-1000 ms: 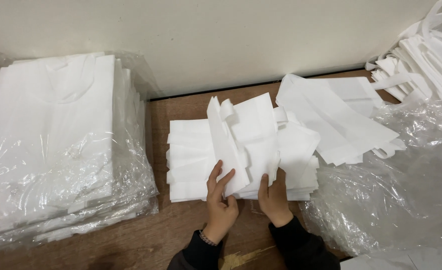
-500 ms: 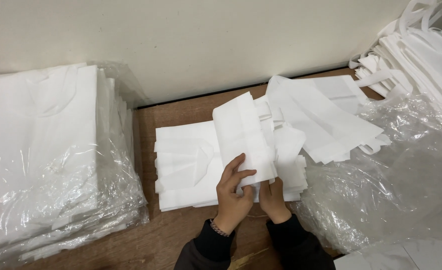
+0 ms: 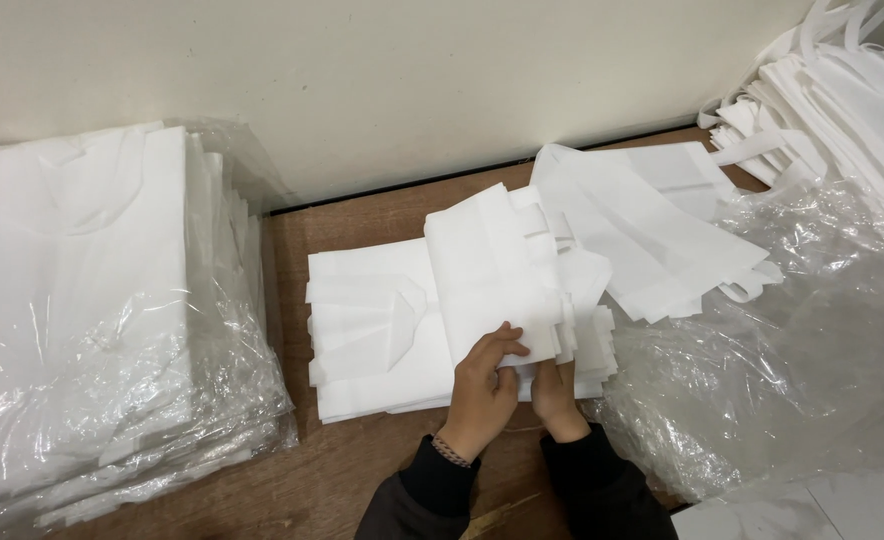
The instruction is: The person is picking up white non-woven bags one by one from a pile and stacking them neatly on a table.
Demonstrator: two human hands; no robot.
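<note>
Head view: my left hand [image 3: 482,385] pinches the folded white fabric sheet [image 3: 492,270] (long axis pointing away) above the white stack [image 3: 372,330]; my right hand [image 3: 557,395] grips its near edge.

I count two hands, my left hand [image 3: 482,385] and right hand [image 3: 559,395]. I see four heaps of white fabric bags: one wrapped stack [image 3: 92,300], one stack under my hands [image 3: 382,330], one loose pile [image 3: 652,230], one far-right heap [image 3: 842,90]. One crumpled plastic sheet [image 3: 792,350].
</note>
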